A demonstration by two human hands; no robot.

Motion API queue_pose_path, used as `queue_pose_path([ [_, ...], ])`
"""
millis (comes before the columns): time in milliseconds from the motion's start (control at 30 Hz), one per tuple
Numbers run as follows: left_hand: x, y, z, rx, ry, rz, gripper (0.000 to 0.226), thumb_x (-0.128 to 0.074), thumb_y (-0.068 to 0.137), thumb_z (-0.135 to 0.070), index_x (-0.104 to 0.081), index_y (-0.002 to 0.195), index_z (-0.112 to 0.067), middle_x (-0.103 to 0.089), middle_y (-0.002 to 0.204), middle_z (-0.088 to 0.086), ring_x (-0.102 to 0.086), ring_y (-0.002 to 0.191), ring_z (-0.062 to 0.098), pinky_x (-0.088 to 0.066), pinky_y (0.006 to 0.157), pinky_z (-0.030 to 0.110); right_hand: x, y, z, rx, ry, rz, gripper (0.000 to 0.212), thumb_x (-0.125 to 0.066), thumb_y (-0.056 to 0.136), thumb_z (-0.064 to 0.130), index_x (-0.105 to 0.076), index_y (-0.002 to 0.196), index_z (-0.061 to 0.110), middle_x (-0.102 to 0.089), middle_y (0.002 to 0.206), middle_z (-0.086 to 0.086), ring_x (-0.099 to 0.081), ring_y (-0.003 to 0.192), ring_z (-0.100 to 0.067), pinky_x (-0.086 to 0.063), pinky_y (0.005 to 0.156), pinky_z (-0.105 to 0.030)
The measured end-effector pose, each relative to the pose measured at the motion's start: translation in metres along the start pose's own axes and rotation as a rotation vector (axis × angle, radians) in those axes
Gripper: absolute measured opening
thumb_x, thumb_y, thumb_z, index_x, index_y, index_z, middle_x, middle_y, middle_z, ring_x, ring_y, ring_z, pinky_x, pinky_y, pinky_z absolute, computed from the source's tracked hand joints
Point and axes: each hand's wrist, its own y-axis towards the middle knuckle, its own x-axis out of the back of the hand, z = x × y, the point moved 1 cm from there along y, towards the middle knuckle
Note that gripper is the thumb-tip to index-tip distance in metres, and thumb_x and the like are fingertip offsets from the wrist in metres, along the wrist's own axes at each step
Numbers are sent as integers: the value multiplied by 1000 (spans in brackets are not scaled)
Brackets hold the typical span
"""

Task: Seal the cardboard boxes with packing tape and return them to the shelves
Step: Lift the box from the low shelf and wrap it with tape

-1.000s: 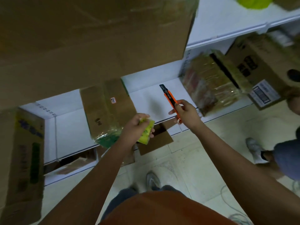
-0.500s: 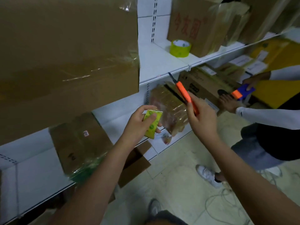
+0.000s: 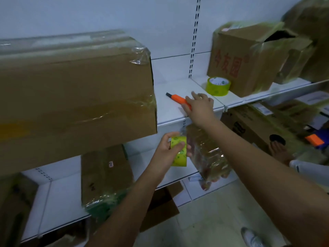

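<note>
Since half a second ago, my right hand [image 3: 199, 104] has carried the orange utility knife [image 3: 179, 100] up onto the white metal shelf [image 3: 170, 111], fingers loosening over its handle. My left hand [image 3: 171, 148] grips the yellow-green roll of packing tape [image 3: 179, 154] below that shelf's edge. Left of the knife sits the large taped cardboard box [image 3: 74, 97]. To finish well, I should lay the knife flat, back from the edge, beside the spare tape roll [image 3: 218, 86].

White metal shelving [image 3: 179, 113] against white wall [image 3: 106, 15], pale tiled floor [image 3: 213, 220].
</note>
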Motion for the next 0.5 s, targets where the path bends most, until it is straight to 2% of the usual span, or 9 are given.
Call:
queue_pose_path([
  [67, -3, 5, 1, -7, -9, -27, 31, -59, 98, -7, -51, 126, -16, -74, 89, 11, -70, 76, 29, -55, 80, 43, 8, -15, 5, 123, 368, -127, 48, -44, 102, 43, -61, 133, 10, -59, 136, -14, -54, 122, -33, -37, 100, -33],
  [100, -3, 8, 2, -8, -9, -45, 30, -59, 98, -8, -51, 126, -17, -75, 88, 10, -70, 76, 29, -55, 79, 42, 13, -28, 4, 166, 591, -124, 45, -47, 101, 41, -63, 131, 12, -64, 126, -10, -59, 114, -26, -40, 95, -24],
  [133, -3, 10, 3, -12, -1, -66, 30, -59, 98, -9, -52, 126, -19, -75, 89, 9, -71, 77, 29, -56, 80, 42, 20, -44, 4, 173, 784, -61, 39, -52, 101, 38, -64, 131, 16, -67, 119, -5, -63, 107, -18, -43, 90, -17],
  [200, -4, 15, 6, -13, 40, -115, 32, -66, 95, -19, -53, 125, -23, -75, 98, 12, -72, 87, 33, -56, 86, 49, 21, -67, 2, 142, 1005, 162, 36, -65, 96, 27, -62, 131, 20, -69, 113, 3, -64, 102, -7, -47, 87, -18],
  [267, -7, 18, 9, -17, 71, -139, 39, -69, 89, -28, -55, 124, -24, -72, 106, 16, -71, 94, 38, -55, 89, 56, 10, -72, -3, 150, 989, 260, 38, -74, 88, 21, -65, 125, 18, -71, 105, 5, -65, 97, -5, -51, 85, -23],
  [333, -12, 21, 9, -23, 50, -154, 32, -66, 95, -19, -53, 124, -21, -73, 102, 15, -73, 88, 34, -56, 87, 51, 4, -63, -4, 132, 974, 257, 23, -77, 86, 19, -72, 107, 14, -73, 93, 1, -67, 88, -8, -53, 81, -25],
  [400, -18, 23, 7, -27, 36, -163, 27, -60, 99, -13, -51, 123, -22, -76, 91, 6, -73, 79, 25, -56, 85, 45, 2, -50, -4, 115, 1008, 228, 8, -76, 86, 14, -74, 93, 10, -72, 86, -5, -63, 78, -7, -51, 75, -21],
  [500, -19, 27, 3, -44, 67, -208, 30, -58, 100, -16, -49, 128, -22, -76, 88, 1, -73, 76, 20, -56, 88, 46, 3, -38, 0, 170, 960, 255, 4, -75, 88, 13, -73, 90, 11, -72, 85, -5, -61, 74, -8, -49, 71, -16],
])
